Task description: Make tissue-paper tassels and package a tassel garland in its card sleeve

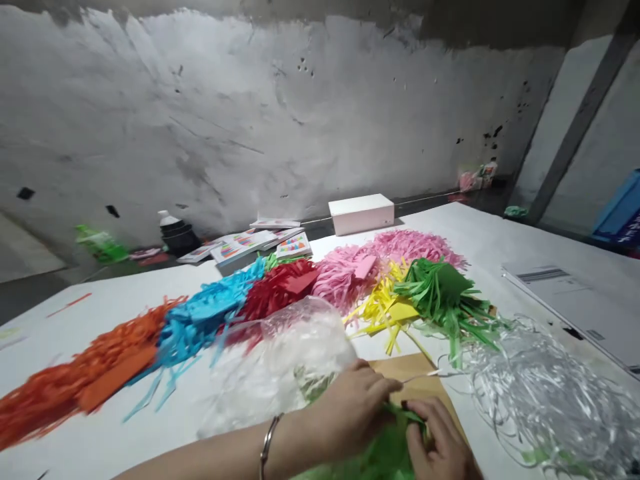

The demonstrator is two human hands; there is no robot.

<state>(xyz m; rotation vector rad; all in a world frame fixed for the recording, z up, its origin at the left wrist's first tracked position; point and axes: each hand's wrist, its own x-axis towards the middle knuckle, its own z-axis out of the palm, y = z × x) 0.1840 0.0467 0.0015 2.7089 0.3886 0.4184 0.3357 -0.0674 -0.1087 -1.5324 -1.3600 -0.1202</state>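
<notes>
Bare white table (125, 293) lies open beyond the orange fringe (75, 380), free passage there. Ahead, the plastic bag (280, 360) blocks the way; the silver ribbon tangle (540, 387) crowds the right side, green fringe (445, 297) close behind it.

You're facing a scuffed, stained grey-white wall (280, 113), a dark slanted beam (575, 127) at your right, white-covered bench (480, 233) spreading below in dim light.
</notes>
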